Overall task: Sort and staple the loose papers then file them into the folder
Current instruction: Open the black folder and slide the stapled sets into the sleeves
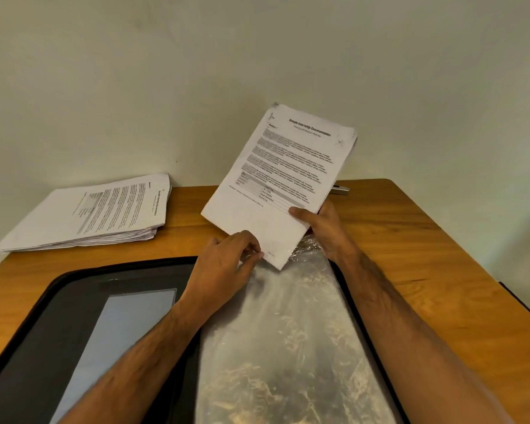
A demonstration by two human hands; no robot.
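Stapled set — raised over folder, right hand gripping its edge; left hand pinching plastic sleeve mouth. Risk: corner snagging — sleeve opening looks narrow.

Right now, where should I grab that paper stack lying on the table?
Take the paper stack by its near long edge, coming from the front: that edge faces you, the sheets fan slightly there, and the far edge sits close to the wall.
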